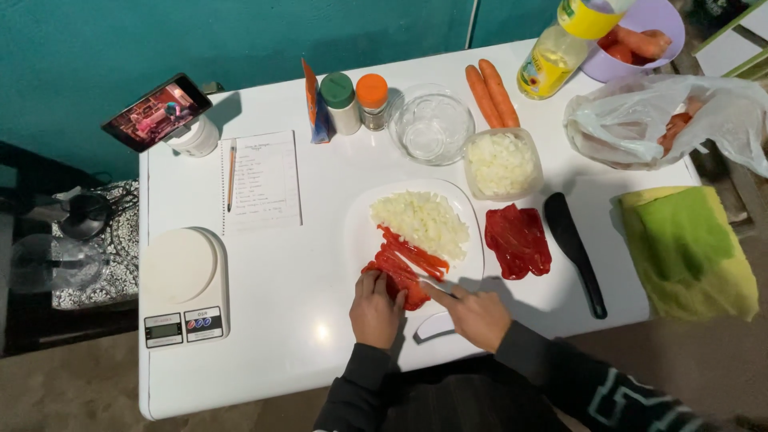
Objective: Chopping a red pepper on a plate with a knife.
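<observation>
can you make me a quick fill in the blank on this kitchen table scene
1. The left hand holds down a piece of ___ pepper on the white cutting board.
2. The right hand holds a ___.
3. The chopped onion lies on the ___ of the board.
4. Two ___ lie beside the empty glass bowl.

Missing words: red; knife; far side; carrots

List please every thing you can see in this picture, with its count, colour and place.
cutting board: 1, white, table centre
chopped onion: 1 pile, pale, on board
pepper strips: several, red, board front
pepper pieces: some, red, right of board
spatula: 1, black, right
carrots: 2, orange, back
glass bowl: 1, clear, back
tub: 1, clear, holds onion
kitchen scale: 1, white, left
notepad: 1, white, left
cloth: 1, green-yellow, right
left hand: on pepper
right hand: holds knife
</observation>
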